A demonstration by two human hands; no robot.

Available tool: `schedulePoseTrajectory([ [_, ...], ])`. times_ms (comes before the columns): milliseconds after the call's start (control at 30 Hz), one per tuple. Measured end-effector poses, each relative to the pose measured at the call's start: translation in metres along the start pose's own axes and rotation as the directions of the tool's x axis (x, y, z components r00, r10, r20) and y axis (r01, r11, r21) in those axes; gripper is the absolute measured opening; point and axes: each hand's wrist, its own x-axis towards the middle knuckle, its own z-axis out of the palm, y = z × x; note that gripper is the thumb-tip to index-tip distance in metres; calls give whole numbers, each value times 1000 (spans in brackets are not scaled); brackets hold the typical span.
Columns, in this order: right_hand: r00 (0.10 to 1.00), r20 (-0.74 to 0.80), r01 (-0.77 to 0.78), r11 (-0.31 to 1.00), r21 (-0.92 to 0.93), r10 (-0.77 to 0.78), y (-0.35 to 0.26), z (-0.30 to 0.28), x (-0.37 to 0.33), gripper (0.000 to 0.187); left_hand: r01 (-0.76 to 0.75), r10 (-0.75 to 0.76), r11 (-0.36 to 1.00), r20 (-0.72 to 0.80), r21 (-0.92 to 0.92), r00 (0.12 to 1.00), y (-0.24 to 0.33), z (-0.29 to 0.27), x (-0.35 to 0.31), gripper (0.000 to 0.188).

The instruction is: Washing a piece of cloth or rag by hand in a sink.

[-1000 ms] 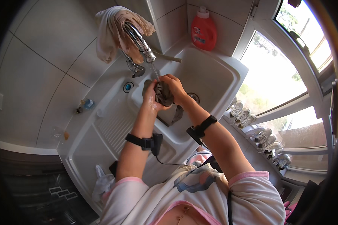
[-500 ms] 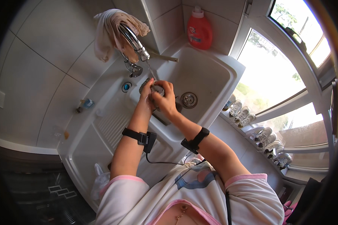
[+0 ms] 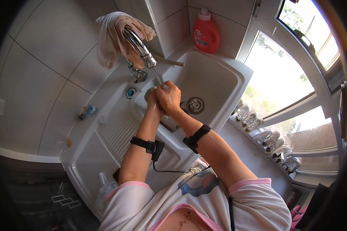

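Under a thin stream of water from the chrome faucet (image 3: 140, 46), my two hands are pressed together over the white sink (image 3: 215, 73). My left hand (image 3: 153, 101) is closed around a wet grey-green thing (image 3: 148, 93), which shows only at its outer side, so its kind is unclear. Wrapped over the fingers of the left, my right hand (image 3: 170, 96) is closed too; whatever lies inside its grip is hidden. Water runs onto the knuckles. Behind my right wrist a dark object shows in part beside the metal drain (image 3: 195, 105).
A beige cloth (image 3: 112, 36) drapes over the faucet. The red detergent bottle (image 3: 206, 32) stands at the sink's far corner. Left of the basin is a ribbed washboard (image 3: 117, 129), with a plastic bag (image 3: 106, 188) near the front. Several shoes (image 3: 271, 140) line the window side.
My right hand has closed over the left, its fingers now curled under the water. The grey round part seen between my hands earlier is now mostly covered.
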Motion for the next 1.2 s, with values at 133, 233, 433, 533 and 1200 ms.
schedulePoseTrajectory([
  [133, 956, 213, -236, 961, 147, 202, 18, 3, 20, 37, -50, 75, 995, -335, 82, 939, -4, -18, -2, 36],
  [233, 901, 389, -276, 946, 172, 192, 33, -11, 24, 52, -37, 121, 951, -262, 307, 957, 0, -11, -14, 63],
  [433, 796, 580, -44, 972, -230, 173, 8, -36, 7, 97, -130, 153, 976, -121, 176, 981, 17, 9, -42, 74],
  [533, 830, 557, 256, 910, -327, -33, 12, -40, 6, 116, -209, 204, 970, 48, 121, 978, 19, 4, -43, 79],
  [1200, 700, 625, 219, 937, 273, -346, 2, -43, -20, 44, -28, 47, 904, 34, -427, 998, 12, -38, -28, 88],
])
